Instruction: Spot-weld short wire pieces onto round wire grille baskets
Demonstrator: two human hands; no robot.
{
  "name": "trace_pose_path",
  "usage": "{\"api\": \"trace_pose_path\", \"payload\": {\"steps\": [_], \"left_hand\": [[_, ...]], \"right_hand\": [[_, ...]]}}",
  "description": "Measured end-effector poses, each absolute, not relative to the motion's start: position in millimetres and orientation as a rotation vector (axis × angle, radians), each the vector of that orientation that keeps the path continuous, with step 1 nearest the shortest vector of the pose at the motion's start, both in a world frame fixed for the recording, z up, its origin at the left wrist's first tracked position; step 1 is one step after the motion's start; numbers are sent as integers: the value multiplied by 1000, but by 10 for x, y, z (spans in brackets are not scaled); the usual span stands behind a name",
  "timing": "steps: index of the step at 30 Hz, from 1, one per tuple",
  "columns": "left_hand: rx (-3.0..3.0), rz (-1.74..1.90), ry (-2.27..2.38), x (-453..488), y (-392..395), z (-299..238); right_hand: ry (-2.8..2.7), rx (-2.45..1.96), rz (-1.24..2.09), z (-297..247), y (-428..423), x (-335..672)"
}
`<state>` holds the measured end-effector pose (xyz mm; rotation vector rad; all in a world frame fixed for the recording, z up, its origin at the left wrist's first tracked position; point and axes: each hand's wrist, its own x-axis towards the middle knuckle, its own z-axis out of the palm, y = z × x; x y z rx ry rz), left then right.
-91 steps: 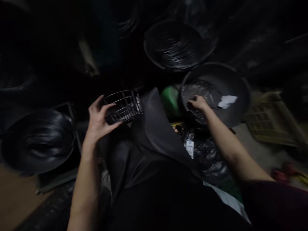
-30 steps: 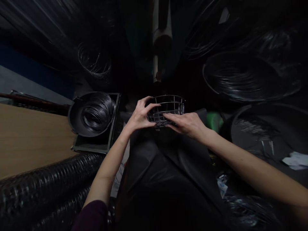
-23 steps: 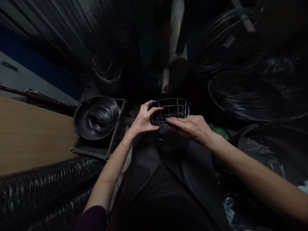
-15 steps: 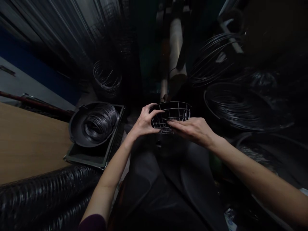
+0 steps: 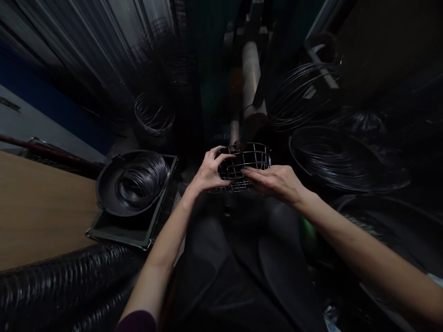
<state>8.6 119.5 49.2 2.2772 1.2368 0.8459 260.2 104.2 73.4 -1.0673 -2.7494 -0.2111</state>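
A wire basket point(image 5: 244, 167) is held up between both hands, above a dark apron point(image 5: 235, 258). The left hand point(image 5: 207, 173) curls its spread fingers over the rim, while the right hand point(image 5: 275, 181) lays its close-set fingers against the wires.

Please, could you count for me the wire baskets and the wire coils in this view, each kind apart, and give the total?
Wire basket: 1
Wire coils: 4
Total: 5
The dark right side may hide more coils.
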Motion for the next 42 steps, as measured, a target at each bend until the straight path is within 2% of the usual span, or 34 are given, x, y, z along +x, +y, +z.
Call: {"api": "trace_pose_path", "payload": {"steps": [8,13,19,35,42], "left_hand": [[2291,810,1241,41,1305,544],[2275,811,1210,17,1325,559],[2206,871,1197,15,1388,543],[2113,888,1197,-44,1833,563],[2101,885,1201,-81,2019,580]], "right_hand": [[-2714,-1052,-241,780,1133,2535],[-2647,-1200,-103,789,1063,2506],[-2278,-1494,-70,696,949,2505],[-1794,-1656,302,722,1344,2324],[-1777,-1626,384,776,1507,2286]]}}
